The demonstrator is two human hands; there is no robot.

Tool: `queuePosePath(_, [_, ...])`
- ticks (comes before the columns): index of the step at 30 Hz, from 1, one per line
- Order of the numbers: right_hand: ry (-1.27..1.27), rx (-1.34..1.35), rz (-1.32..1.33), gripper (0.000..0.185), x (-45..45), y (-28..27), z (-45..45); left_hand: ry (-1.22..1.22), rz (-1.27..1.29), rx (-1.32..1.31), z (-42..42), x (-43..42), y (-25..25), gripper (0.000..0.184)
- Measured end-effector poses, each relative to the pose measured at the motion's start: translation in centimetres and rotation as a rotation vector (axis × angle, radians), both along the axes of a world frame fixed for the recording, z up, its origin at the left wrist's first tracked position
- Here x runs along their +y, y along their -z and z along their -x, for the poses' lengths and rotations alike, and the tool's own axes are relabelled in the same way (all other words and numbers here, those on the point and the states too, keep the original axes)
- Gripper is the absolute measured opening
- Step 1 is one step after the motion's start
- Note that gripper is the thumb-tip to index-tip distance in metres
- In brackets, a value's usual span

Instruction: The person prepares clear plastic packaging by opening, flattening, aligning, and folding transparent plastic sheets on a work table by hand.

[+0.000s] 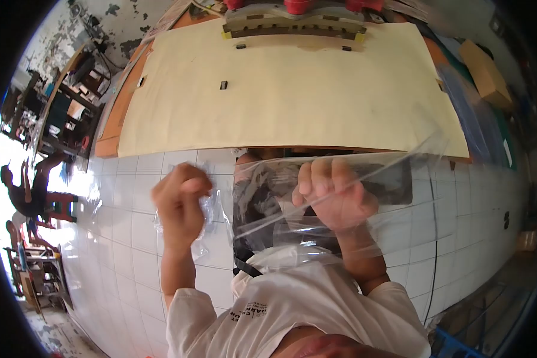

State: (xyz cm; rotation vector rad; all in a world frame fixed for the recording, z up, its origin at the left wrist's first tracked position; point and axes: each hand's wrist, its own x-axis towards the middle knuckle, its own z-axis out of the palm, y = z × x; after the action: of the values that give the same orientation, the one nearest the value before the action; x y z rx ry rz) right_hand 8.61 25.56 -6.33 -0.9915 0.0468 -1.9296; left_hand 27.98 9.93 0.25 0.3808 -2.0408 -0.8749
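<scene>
Right hand (337, 194) curled at clear film (262, 203), grip unclear.
Left hand (182, 200) also curled, can't tell if gripping; both raised, probably keeping film spread beside table (108, 147).

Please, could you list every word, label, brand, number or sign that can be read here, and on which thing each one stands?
"DARK": on the white T-shirt of the person.
Smaller letters around it, same T-shirt: too small and blurred to read surely.
Clear plastic film: no text that I can read.
Cardboard box: none readable either.
I can read nothing elsewhere.
</scene>
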Motion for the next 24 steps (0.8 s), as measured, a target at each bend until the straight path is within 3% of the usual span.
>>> queuePosePath(1, [0.002,-0.044,0.036,0.032,-0.3,-0.2,0.0,0.005,-0.038,0.019,-1.2,-0.6,0.1,0.056])
queuePosePath(2, [0.003,-0.086,0.074,0.04,-0.5,-0.4,0.2,0.052,-0.068,0.067,-2.4,-1.0,0.5,0.055])
queuePosePath(4, [-0.001,-0.061,0.039,0.038,-0.7,-1.1,0.7,0.106,-0.094,0.119,-2.5,-0.7,0.1,0.057])
queuePosePath(7, [-0.086,-0.009,0.108,0.048,-2.1,-2.0,1.7,0.158,0.063,0.168,-1.7,0.9,-0.9,0.059])
queuePosePath(9, [-0.064,-0.062,0.055,0.053,-2.1,-3.4,1.7,0.153,0.206,0.003,-1.3,0.8,-1.4,0.068])
queuePosePath(11, [-0.063,-0.002,0.052,0.056,-2.0,-4.1,2.3,0.126,0.167,0.024,-0.8,0.4,-1.5,0.064])
queuePosePath(13, [-0.046,0.028,0.006,0.059,-1.7,-4.9,2.4,0.005,-0.084,0.071,0.2,0.9,-2.2,0.061])
queuePosePath(19, [-0.048,0.131,0.026,0.064,-1.0,-6.1,2.4,-0.04,0.141,0.045,0.7,0.5,-4.3,0.057])
queuePosePath(22, [-0.051,0.118,0.009,0.069,-0.9,-6.6,1.6,-0.017,0.203,0.095,1.3,0.2,-5.3,0.044])
queuePosePath(24, [-0.035,0.153,-0.009,0.07,-0.5,-7.0,1.4,0.086,0.046,0.009,1.1,-0.3,-5.8,0.026])
